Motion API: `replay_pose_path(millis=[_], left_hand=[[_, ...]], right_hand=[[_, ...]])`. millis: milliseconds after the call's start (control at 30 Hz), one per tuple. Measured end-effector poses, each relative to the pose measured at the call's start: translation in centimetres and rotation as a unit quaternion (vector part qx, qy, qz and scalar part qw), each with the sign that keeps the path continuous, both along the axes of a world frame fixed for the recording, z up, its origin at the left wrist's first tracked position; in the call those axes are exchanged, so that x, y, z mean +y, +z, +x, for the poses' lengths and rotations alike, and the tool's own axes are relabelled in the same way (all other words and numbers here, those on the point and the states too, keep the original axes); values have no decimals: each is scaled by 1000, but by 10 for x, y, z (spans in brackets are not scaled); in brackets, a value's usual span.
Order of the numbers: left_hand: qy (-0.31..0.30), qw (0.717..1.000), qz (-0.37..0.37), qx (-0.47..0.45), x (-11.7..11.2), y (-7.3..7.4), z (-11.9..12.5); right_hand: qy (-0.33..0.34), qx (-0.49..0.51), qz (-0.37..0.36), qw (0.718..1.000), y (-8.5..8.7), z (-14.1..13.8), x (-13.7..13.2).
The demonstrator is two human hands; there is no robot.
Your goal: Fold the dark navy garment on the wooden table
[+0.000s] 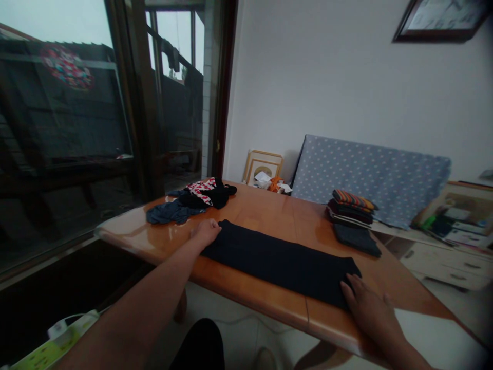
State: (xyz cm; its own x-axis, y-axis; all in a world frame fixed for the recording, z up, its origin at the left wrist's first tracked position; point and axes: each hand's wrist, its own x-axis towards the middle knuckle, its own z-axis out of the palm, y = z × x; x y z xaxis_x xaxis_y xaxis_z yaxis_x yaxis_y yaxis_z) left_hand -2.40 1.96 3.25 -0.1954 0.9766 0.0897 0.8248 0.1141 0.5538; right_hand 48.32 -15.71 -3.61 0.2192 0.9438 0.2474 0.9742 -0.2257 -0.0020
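A dark navy garment (285, 259), folded into a long flat strip, lies along the near side of the wooden table; its exact kind is not clear. At the strip's far left corner, my left hand (207, 232) is closed in a pinch on the cloth. My right hand (367, 303) rests on the right end, its fingers lying over the edge of the fabric. Behind my left hand sits a loose heap of clothes (175, 210) in grey-blue, black and red-and-white print. To the right stands a stack of folded clothes (350, 208) with a striped one on top.
The wooden table (265, 205) spans the middle of the view. A polka-dot cloth (362, 169) drapes over something by the wall, beside a low drawer cabinet (447, 262). Glass doors (77, 128) are on the left. A power strip (50, 347) shows at lower left.
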Motion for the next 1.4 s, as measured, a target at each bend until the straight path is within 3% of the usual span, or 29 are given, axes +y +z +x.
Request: replay_pose_path(millis=[133,267,367,433,500,567,633,800,967,1067,1400], left_hand=[[29,996,48,74,-1,-3,-1],[6,989,40,141,-9,1,3],[-9,975,108,195,-14,9,13],[-63,963,156,213,-15,11,22],[-154,950,170,209,-13,8,32],[-241,937,158,199,-10,-2,40],[-284,929,130,198,-6,-15,43],[-255,943,47,210,-2,-38,36],[-220,953,36,207,-4,-40,31],[-217,954,34,204,-5,-40,32],[-214,953,43,209,0,-43,32]], right_hand=[[-6,2,-1,1000,-1,-1,1],[-11,25,-10,1000,11,-7,-3],[-7,55,-5,998,23,-7,-2],[-5,77,14,997,30,-5,3],[0,101,40,994,38,-2,11],[12,124,64,990,45,-2,23],[28,142,83,986,51,-5,35],[33,128,58,990,45,-12,61],[-5,95,-30,995,17,-5,67],[-21,100,-59,993,10,-1,66],[-45,115,-66,990,37,-18,55]])
